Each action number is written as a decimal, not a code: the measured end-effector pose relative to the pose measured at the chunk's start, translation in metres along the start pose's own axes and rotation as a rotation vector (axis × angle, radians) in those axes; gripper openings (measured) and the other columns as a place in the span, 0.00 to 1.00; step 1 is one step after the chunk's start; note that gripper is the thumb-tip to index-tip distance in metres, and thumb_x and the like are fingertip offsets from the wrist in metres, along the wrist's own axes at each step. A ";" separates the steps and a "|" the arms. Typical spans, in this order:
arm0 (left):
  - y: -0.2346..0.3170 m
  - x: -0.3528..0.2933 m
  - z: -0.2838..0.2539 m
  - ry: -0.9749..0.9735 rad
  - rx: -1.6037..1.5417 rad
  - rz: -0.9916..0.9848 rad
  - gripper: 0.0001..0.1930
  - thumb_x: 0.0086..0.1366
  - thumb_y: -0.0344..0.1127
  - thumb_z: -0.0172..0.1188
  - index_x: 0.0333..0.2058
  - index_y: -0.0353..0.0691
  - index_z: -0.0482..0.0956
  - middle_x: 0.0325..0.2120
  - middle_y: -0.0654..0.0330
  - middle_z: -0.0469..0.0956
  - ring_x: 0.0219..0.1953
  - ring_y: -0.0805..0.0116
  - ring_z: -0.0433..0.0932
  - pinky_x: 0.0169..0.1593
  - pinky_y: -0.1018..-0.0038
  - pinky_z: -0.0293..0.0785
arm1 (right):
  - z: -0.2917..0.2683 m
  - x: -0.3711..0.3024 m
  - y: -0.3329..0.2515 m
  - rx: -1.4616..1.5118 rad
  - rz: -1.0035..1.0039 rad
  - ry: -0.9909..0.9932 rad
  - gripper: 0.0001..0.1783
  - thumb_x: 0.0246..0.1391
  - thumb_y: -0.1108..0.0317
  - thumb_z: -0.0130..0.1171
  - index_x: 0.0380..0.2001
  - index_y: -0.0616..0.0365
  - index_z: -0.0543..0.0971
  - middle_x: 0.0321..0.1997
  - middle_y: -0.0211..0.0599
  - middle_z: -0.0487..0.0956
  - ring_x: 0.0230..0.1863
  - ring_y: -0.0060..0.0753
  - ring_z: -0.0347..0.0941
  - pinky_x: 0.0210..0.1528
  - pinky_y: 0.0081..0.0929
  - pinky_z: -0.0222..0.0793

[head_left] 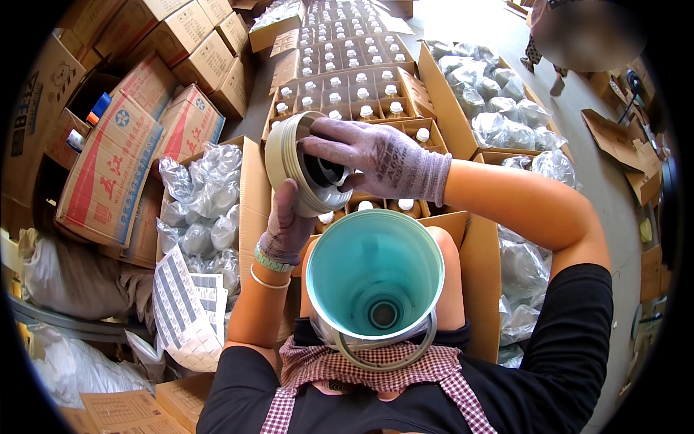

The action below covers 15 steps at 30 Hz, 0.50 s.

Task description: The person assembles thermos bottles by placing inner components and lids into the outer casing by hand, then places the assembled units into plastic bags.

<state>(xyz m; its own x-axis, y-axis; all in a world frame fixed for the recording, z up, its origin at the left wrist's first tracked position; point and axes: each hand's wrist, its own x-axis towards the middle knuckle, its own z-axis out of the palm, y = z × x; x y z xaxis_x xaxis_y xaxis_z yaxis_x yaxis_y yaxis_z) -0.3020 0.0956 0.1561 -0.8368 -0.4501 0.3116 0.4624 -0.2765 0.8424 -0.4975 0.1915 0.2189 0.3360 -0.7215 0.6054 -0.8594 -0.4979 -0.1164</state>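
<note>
My gloved left hand (283,217) grips the lower left side of a large round cream lid (285,155) with ridged threads, tilted on its edge. My gloved right hand (372,155) has its fingers over the lid's rim and in its hollow, against a black inner part (325,172). The right thumb is partly hidden. Below them, an uncovered pail (318,289) with a teal inside and a looped handle stands between my legs. A carton of white-capped bottles (366,113) lies just beyond my hands.
More bottle cartons (347,50) run in a row to the back. Cartons of plastic-wrapped items stand at left (195,242) and right (506,119). A printed label sheet (184,311) lies at left, near stacked boxes (119,155). A person stands at the far right.
</note>
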 end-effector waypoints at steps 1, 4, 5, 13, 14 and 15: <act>0.004 0.000 0.002 0.004 0.035 -0.010 0.44 0.67 0.66 0.56 0.73 0.45 0.56 0.69 0.56 0.64 0.70 0.59 0.65 0.72 0.55 0.61 | -0.002 -0.001 0.002 -0.034 -0.038 0.001 0.52 0.37 0.63 0.78 0.66 0.59 0.65 0.62 0.54 0.74 0.57 0.56 0.77 0.57 0.40 0.78; 0.000 0.006 0.003 0.069 0.267 0.044 0.47 0.59 0.51 0.68 0.71 0.41 0.55 0.64 0.56 0.67 0.62 0.60 0.71 0.64 0.61 0.71 | 0.012 -0.003 0.010 0.267 0.205 0.108 0.33 0.59 0.42 0.63 0.55 0.59 0.72 0.33 0.46 0.82 0.31 0.48 0.84 0.34 0.38 0.82; -0.010 0.013 0.002 0.134 0.402 0.090 0.50 0.53 0.42 0.74 0.71 0.39 0.54 0.61 0.56 0.68 0.59 0.61 0.73 0.60 0.63 0.75 | 0.026 -0.003 0.013 0.621 0.643 0.081 0.35 0.62 0.34 0.54 0.48 0.60 0.76 0.27 0.43 0.81 0.26 0.43 0.83 0.29 0.37 0.80; 0.001 0.024 -0.026 0.070 0.057 0.138 0.41 0.69 0.57 0.60 0.70 0.38 0.58 0.65 0.55 0.69 0.67 0.59 0.69 0.71 0.57 0.62 | 0.044 -0.004 0.004 0.238 0.467 0.196 0.36 0.62 0.36 0.56 0.51 0.61 0.76 0.35 0.51 0.80 0.39 0.54 0.80 0.45 0.46 0.76; 0.005 0.026 -0.029 0.044 0.057 0.117 0.41 0.70 0.58 0.59 0.71 0.38 0.58 0.66 0.54 0.68 0.67 0.58 0.68 0.72 0.56 0.62 | 0.048 -0.003 0.002 0.260 0.459 0.289 0.33 0.61 0.41 0.61 0.52 0.61 0.75 0.38 0.50 0.78 0.40 0.53 0.79 0.43 0.44 0.75; 0.008 0.028 -0.031 -0.021 0.056 0.079 0.40 0.70 0.57 0.58 0.70 0.38 0.58 0.66 0.53 0.68 0.68 0.57 0.68 0.72 0.55 0.62 | 0.046 -0.004 0.003 0.150 0.460 0.311 0.36 0.58 0.40 0.64 0.56 0.59 0.72 0.42 0.51 0.78 0.43 0.55 0.79 0.45 0.45 0.76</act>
<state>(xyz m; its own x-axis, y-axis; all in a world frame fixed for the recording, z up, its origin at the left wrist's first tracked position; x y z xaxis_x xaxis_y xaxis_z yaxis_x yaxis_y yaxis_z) -0.3127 0.0543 0.1579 -0.8048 -0.4506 0.3864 0.5105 -0.1931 0.8379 -0.4833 0.1708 0.1803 -0.2078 -0.7159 0.6666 -0.8185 -0.2459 -0.5192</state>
